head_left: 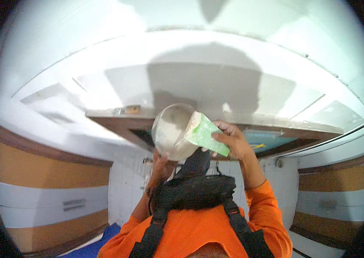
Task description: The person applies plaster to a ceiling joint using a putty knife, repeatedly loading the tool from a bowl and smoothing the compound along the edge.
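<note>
My left hand [160,165] grips the lower left rim of a round, pale bowl [161,133], fingers curled around its outside. Whitish matter coats the bowl's inside; whether it is paste or powder I cannot tell. My right hand [231,139] pinches a flat green wedge-shaped piece [208,136] that looks like a putty scraper. Its wide edge bears a pale, rough layer and lies over the bowl's right side. The narrow end is between my right thumb and fingers.
Beyond the bowl runs a brown-edged ledge [104,121], with a small yellowish object [133,109] on it. A bluish panel [272,141] lies right of my right hand. Brown-and-white striped panels [53,172] stand left and right. A black bag [192,193] hangs at my chest.
</note>
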`<state>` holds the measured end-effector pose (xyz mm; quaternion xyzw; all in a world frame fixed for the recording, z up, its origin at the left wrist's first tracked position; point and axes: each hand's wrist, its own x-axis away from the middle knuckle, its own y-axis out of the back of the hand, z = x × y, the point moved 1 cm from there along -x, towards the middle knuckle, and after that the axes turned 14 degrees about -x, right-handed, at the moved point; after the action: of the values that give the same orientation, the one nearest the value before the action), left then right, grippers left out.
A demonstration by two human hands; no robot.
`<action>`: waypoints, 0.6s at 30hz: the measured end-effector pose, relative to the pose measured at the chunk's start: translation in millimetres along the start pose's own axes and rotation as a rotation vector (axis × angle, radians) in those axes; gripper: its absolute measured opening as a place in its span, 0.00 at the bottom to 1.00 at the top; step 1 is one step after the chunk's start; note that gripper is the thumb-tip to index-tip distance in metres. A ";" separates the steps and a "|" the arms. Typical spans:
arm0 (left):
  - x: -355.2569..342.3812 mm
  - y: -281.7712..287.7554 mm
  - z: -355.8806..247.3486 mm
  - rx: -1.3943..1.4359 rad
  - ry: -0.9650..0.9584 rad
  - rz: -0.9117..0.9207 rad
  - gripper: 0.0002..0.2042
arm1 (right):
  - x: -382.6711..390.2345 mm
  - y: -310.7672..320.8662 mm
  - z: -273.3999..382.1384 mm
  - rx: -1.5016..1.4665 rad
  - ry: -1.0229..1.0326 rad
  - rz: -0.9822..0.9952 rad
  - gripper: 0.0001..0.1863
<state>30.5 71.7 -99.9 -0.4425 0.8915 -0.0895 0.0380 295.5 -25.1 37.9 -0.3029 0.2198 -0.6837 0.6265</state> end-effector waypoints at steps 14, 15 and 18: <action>-14.9 15.4 -10.7 0.506 0.151 0.081 0.43 | 36.8 -117.2 242.0 0.539 1.622 -0.196 0.30; -16.9 10.7 -11.7 0.524 0.149 0.104 0.43 | 39.1 -119.9 263.0 0.644 1.775 -0.285 0.29; -18.1 6.7 -10.7 0.530 0.070 0.134 0.43 | 29.7 -120.4 314.1 0.918 2.102 -0.527 0.28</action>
<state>34.7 91.5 -90.9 -0.3539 0.8651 -0.3319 0.1275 424.1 -15.5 350.1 0.6278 0.2921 -0.7210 0.0269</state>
